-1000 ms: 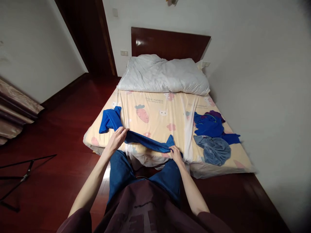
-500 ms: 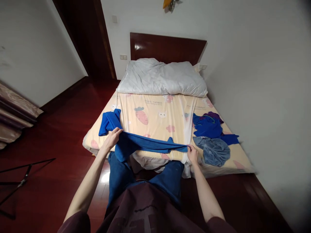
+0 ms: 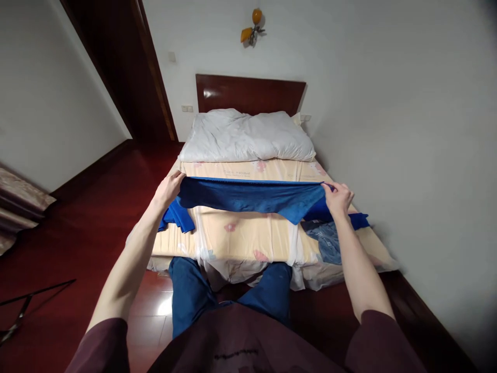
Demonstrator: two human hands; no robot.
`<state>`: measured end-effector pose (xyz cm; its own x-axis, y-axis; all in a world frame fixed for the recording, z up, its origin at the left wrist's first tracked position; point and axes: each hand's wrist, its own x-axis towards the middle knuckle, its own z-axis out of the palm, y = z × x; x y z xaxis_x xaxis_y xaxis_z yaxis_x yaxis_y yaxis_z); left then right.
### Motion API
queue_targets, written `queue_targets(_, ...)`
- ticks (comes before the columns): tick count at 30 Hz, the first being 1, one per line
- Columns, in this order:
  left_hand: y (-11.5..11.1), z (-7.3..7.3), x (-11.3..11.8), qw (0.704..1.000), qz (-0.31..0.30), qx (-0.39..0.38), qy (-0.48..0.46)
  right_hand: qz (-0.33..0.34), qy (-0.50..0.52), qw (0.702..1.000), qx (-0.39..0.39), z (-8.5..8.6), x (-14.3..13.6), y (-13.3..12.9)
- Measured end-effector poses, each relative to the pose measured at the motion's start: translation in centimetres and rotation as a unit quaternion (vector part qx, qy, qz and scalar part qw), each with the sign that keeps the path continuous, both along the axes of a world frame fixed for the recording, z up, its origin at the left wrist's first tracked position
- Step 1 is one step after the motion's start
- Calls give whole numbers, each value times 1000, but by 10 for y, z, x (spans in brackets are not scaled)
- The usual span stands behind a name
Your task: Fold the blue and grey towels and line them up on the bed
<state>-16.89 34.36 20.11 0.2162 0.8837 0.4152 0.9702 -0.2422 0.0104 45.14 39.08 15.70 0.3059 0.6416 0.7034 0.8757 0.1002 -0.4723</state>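
1 blue garment (image 3: 248, 196) is held above the bed (image 3: 248, 242), its ends pinched in the fingers of the left hand (image 3: 170, 187) and the right hand (image 3: 338, 198). Since 0.5 s earlier, it has been raised from a slanted strip to a nearly level, stretched upper edge, and the 2 hands have been spread wider apart. On the bed, folded blue clothing (image 3: 180, 216) at left is now partly hidden by the garment, 1 denim item (image 3: 325, 242) at right by the right arm (image 3: 361, 264).

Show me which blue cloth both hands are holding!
The long blue cloth stretched between the left hand and right hand. The other blue clothes lie on the bed, unheld.
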Motion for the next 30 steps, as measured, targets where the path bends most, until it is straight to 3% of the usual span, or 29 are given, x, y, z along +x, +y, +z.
queue_targets(4, -1, 0, 5, 999, 34, -2, 26, 61, 33, 997, -30, 9, 7, -17)
queue_targets(10, -6, -12, -2, 996, -9, -58, 72, 160, 128, 974, -101, 1, 31, -40)
queue_targets(18, 15, -26, 11, 987, 6, -97, 128, 160, 136, 970, -125, -8, 42, -19)
queue_targets(22, 20, -39, 15, 993, 25, -100, 53, 164, 154, 967, -116, -18, 45, -10)
queue_targets(30, 24, -55, -7, 977, -144, -133, -80, 142, 171, 970, -102, -34, 72, -19)
